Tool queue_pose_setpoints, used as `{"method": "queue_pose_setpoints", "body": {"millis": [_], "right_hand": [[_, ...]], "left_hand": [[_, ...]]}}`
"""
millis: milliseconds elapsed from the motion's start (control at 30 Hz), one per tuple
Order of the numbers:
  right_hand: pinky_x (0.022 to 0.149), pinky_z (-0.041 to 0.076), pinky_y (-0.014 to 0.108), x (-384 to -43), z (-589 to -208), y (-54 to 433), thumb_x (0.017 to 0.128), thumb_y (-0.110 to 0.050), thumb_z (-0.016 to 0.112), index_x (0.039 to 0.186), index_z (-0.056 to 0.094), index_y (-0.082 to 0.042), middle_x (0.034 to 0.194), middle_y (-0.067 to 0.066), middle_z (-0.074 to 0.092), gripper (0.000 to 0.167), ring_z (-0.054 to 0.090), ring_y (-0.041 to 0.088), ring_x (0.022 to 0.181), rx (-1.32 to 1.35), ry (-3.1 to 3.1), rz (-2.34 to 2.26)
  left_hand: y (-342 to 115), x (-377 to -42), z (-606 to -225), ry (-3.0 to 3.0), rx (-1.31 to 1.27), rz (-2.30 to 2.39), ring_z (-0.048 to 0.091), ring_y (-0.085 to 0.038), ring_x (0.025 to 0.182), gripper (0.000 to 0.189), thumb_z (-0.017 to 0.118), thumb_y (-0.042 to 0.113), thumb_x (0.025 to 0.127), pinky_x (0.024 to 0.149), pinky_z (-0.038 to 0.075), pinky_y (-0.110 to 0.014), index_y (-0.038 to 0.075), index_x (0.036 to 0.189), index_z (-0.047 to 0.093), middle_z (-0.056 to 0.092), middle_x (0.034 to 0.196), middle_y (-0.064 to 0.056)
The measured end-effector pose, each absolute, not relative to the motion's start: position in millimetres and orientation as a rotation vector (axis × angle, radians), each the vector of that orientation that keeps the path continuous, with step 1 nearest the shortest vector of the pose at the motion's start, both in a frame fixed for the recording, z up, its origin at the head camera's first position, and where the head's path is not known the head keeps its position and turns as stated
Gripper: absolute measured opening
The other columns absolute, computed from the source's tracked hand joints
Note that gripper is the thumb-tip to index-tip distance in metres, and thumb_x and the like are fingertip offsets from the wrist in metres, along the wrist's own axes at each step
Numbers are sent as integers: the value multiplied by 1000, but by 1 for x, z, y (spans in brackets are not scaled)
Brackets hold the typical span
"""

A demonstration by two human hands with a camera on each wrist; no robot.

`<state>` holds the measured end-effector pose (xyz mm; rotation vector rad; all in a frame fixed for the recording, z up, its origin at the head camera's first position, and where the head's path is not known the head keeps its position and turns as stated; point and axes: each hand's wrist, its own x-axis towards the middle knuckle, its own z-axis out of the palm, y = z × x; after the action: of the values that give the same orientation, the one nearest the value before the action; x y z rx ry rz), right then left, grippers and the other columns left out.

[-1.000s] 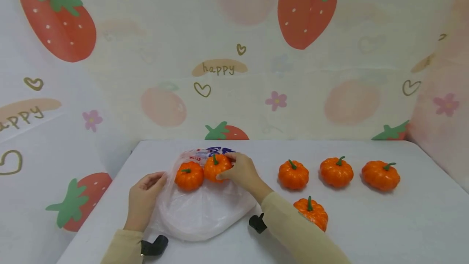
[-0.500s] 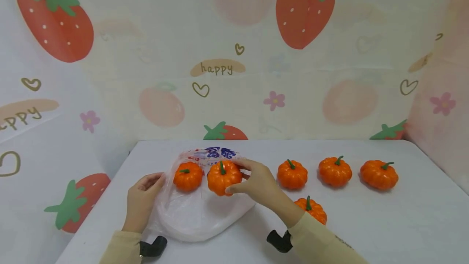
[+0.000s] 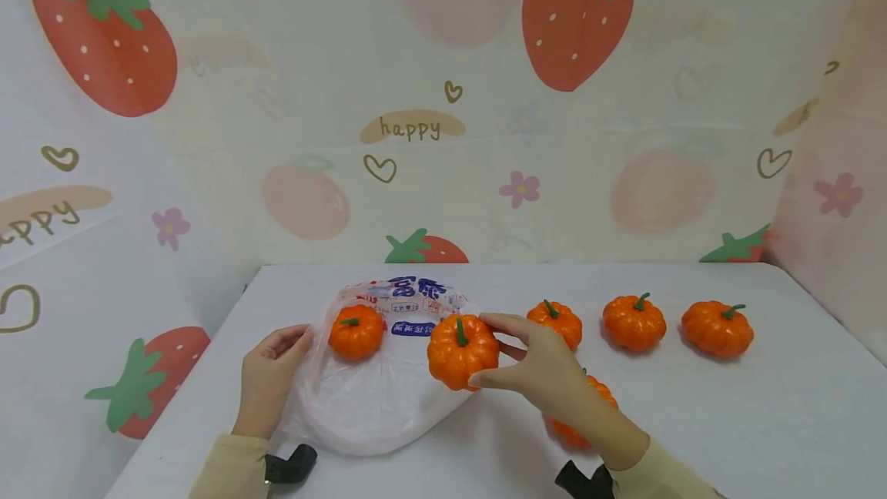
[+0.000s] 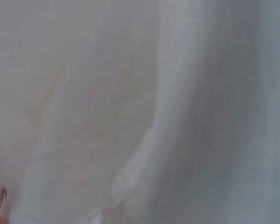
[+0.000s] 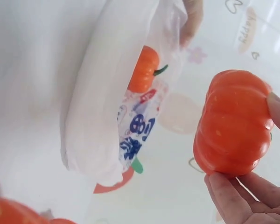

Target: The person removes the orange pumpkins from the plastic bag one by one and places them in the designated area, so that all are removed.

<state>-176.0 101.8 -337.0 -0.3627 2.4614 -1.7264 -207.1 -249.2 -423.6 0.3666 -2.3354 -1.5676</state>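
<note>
My right hand (image 3: 554, 364) grips a small orange pumpkin (image 3: 462, 353) with a green stem, thumb on one side and fingers on the other. The pumpkin is held up over the right edge of a white plastic bag (image 3: 374, 414). Inside the bag's wide mouth sits another pumpkin (image 3: 356, 333), also visible in the right wrist view. At the bag's left side, my left hand (image 3: 270, 380) pinches the rim between thumb and fingers. White film of the bag (image 4: 200, 116) fills most of the left wrist view.
To the right on the white table (image 3: 762, 422) stand three pumpkins in a row: one (image 3: 560, 322) partly behind my right hand, one (image 3: 634, 324) in the middle, one (image 3: 717, 328) farthest right. A nearer pumpkin (image 3: 571, 434) is mostly covered by my right wrist. A patterned curtain (image 3: 443, 199) hangs behind.
My right hand has moved right and toward me, bringing the gripped pumpkin from beside the other one in the bag to the bag's right edge. The left hand stays at the rim.
</note>
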Motion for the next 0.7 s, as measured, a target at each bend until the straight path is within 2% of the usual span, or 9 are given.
{"method": "queue_pose_setpoints", "body": {"millis": [167, 300, 567, 700], "right_hand": [[94, 55, 37, -166, -331, 124, 72, -23, 89, 137, 60, -11, 143, 13, 57, 72, 58, 38, 128, -348, 2491, -1685], [93, 57, 37, -160, -331, 139, 71, -27, 90, 138, 59, -15, 146, 13, 54, 74, 57, 36, 129, -274, 2532, -1633], [90, 58, 33, -152, -335, 171, 73, -32, 89, 142, 56, -18, 152, 13, 47, 78, 55, 38, 131, -181, 2504, -1628], [90, 58, 32, -147, -338, 186, 75, -34, 87, 143, 54, -17, 153, 13, 46, 76, 55, 38, 131, -187, 2541, -1588]], "left_hand": [[-249, -207, -425, -2338, 381, -1564, 60, 10, 91, 43, 66, 41, 95, 82, 45, -1, 8, 122, 68, 72, 117, -6], [-250, -208, -425, -2337, 375, -1567, 60, 10, 91, 43, 66, 41, 95, 82, 45, -1, 8, 123, 67, 71, 118, -8], [-252, -209, -425, -2323, 355, -1586, 60, 11, 91, 44, 66, 40, 95, 82, 45, -2, 6, 123, 67, 72, 115, -3], [-251, -210, -425, -2323, 363, -1611, 59, 11, 92, 44, 66, 39, 95, 83, 45, -1, 7, 125, 66, 71, 118, -5]]}}
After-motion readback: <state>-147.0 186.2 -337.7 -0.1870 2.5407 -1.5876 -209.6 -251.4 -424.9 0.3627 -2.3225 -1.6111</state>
